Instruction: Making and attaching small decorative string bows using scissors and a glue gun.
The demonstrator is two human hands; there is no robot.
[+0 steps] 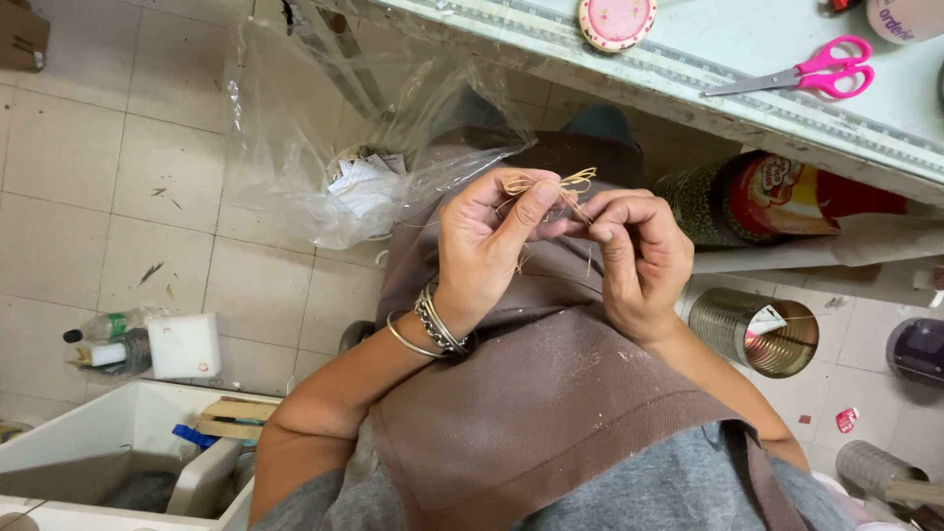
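A small raffia bow (544, 185) sits pinched between the fingertips of the left hand (484, 239) and right hand (639, 258), above a brown apron (531, 393). An open tin can (752, 332) lies on the tiled floor just right; a clear plastic bag (334, 138) holding paper scraps hangs left, below the table edge (708, 103).

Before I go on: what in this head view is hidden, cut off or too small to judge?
- The knot in the straw-coloured fibre bow: covered by fingertips of the left hand and right hand; each grip is closed on it.
- Plastic bag contents: glare and creases blur the paper scraps.
- Open tin can: interior in shadow.
- Pink scissors: complete, but the round pink item beside them is cut off by the top edge.
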